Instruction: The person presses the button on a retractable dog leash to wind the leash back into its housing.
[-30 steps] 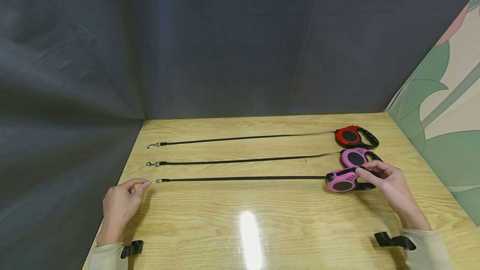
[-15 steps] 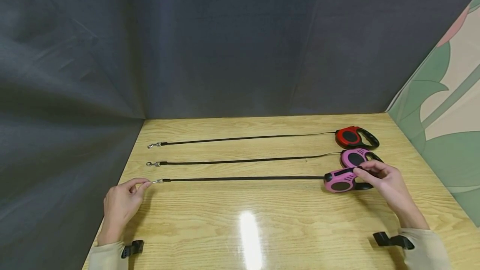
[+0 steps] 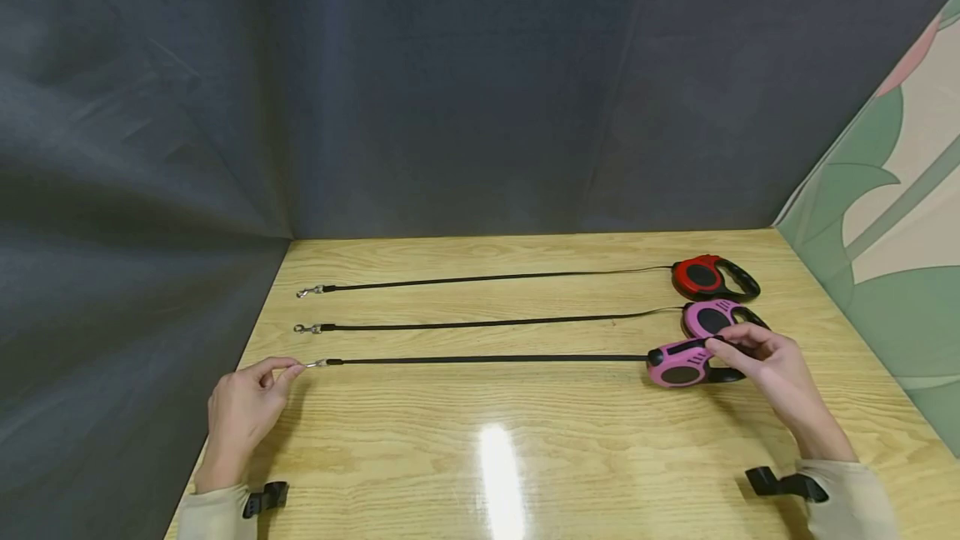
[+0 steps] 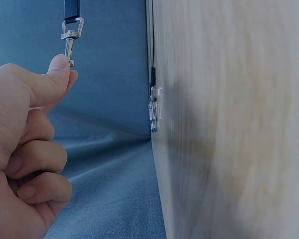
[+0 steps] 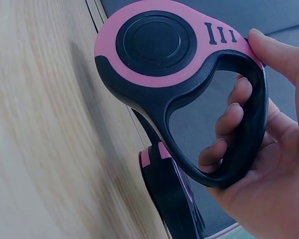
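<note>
Between thumb and forefinger my left hand [image 3: 246,407] pinches the metal snap hook [image 4: 70,42] of a retractable dog leash. Its black strap [image 3: 487,358] runs taut across the table to the pink leash case [image 3: 678,363]. My right hand [image 3: 780,377] holds that case by its black handle [image 5: 251,124], fingers through the loop and thumb on top. In the right wrist view the case is tilted up over the table. Just behind it lies a second pink leash [image 3: 708,319], partly covered by my right hand. Farther back rests a red leash [image 3: 697,275].
The two lying leashes have their straps pulled out leftward, with metal clips [image 3: 309,292] near the table's left edge. A dark cloth [image 3: 465,107] closes off the back and left of the wooden table [image 3: 390,457]. A patterned panel [image 3: 900,273] stands at the right.
The held pink case has shifted very slightly left with my right hand. My left hand stays almost in place, and the strap is still stretched.
</note>
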A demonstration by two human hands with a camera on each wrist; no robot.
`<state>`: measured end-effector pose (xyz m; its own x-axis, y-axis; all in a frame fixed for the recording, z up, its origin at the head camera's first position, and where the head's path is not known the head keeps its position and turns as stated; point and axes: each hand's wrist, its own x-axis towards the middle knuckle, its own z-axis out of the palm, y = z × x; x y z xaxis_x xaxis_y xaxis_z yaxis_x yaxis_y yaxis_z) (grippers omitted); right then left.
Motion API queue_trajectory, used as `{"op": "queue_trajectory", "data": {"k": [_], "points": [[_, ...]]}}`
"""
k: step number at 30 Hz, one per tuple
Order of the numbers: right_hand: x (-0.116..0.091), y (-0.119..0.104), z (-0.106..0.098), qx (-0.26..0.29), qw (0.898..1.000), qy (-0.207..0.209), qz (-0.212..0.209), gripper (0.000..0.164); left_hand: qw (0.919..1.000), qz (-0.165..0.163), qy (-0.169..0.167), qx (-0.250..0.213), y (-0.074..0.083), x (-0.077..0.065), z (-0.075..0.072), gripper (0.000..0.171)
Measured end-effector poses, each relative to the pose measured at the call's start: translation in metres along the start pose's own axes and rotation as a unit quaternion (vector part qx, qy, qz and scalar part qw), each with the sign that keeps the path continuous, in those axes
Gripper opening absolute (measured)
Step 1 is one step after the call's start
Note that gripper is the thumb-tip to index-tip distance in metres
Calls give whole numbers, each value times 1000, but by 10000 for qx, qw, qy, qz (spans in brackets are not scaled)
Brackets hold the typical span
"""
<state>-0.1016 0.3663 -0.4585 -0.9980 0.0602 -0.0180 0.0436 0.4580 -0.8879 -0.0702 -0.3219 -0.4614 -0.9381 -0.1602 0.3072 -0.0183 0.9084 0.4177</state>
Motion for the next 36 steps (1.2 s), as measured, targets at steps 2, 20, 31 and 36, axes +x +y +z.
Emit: {"op": "queue_trajectory", "data": {"k": [2, 20, 31, 36], "points": [[0, 0, 1, -15, 10000, 11, -42, 7, 10000, 8, -19, 4, 0, 0, 0, 19], [1, 0, 7, 31, 9998, -73, -182, 9, 9994, 22, -62, -347, 8, -1, -2, 20], [2, 1, 9, 4, 9998, -70, -199, 10, 9985, 122, -21, -528, 7, 0, 0, 15], [3, -1, 11, -40, 9997, -92, -202, 12, 9984, 154, -46, -550, 9, 0, 1, 15]]}}
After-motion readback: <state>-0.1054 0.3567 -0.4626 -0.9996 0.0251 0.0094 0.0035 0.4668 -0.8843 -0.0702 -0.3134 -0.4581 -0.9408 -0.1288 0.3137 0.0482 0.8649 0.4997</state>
